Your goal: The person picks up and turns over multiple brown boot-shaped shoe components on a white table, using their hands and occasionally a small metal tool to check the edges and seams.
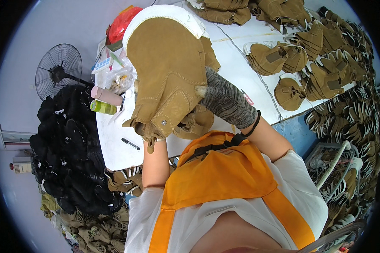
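A brown suede shoe upper point(167, 53) with a white edge band along its top and a metal snap on its strap is held up before me. My right hand point(221, 98), in a grey knit glove with bare fingertips, grips its right edge, thumb on the front. My left hand point(136, 90) is mostly hidden behind the upper; only a sliver of glove and fingertip shows at its left edge, and the bare forearm runs up beneath. Another brown upper point(198, 121) lies just behind and below the held one. Part of a further brown piece point(210, 53) shows behind its right edge.
The white table point(123, 158) bears a black marker point(130, 144), a pink bottle point(106, 95), a green-lidded bottle point(103, 107), pink-handled snips point(247, 97) and stacked uppers point(267, 58). A black pile point(72, 151) and a fan point(58, 72) stand left; a wire basket point(332, 167) is right.
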Demonstrator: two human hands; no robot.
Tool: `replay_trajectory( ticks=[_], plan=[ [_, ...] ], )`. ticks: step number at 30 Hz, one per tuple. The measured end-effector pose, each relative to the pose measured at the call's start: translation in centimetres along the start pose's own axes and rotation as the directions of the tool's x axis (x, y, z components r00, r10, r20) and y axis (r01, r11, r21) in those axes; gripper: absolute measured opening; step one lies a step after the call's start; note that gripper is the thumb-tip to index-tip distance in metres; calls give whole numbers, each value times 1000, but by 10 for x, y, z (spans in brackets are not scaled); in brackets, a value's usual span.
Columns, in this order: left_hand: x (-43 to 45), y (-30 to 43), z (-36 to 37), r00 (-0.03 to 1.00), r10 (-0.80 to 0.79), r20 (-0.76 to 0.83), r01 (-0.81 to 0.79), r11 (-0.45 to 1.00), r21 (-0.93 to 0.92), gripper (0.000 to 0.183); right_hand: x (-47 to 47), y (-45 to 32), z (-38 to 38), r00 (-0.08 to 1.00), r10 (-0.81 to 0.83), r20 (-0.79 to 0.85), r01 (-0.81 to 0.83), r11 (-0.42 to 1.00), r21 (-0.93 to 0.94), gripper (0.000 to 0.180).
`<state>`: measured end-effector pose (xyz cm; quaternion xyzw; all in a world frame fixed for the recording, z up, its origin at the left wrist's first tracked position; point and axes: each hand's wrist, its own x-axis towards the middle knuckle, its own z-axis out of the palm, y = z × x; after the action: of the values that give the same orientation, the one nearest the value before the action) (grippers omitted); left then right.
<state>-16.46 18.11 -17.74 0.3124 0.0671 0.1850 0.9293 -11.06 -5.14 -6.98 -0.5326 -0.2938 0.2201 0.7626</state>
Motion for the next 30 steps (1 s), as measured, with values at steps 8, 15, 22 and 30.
replay_trajectory(
  ticks=[8,15,22,30],
  plan=[
    [15,-5,-8,999,44,-10,-45,999,-17,49,9,6,2,983,-35,179,-16,961,278,65],
    [8,6,3,999,35,4,-34,996,-79,46,10,5,5,990,95,109,-105,990,91,78],
    [-14,30,57,985,-144,92,165,939,-302,44,18,3,5,995,20,-98,-10,994,106,60],
    [-9,44,96,900,-6,436,29,998,-47,53,49,-10,-6,948,-296,-118,228,888,-400,51]
  ],
)
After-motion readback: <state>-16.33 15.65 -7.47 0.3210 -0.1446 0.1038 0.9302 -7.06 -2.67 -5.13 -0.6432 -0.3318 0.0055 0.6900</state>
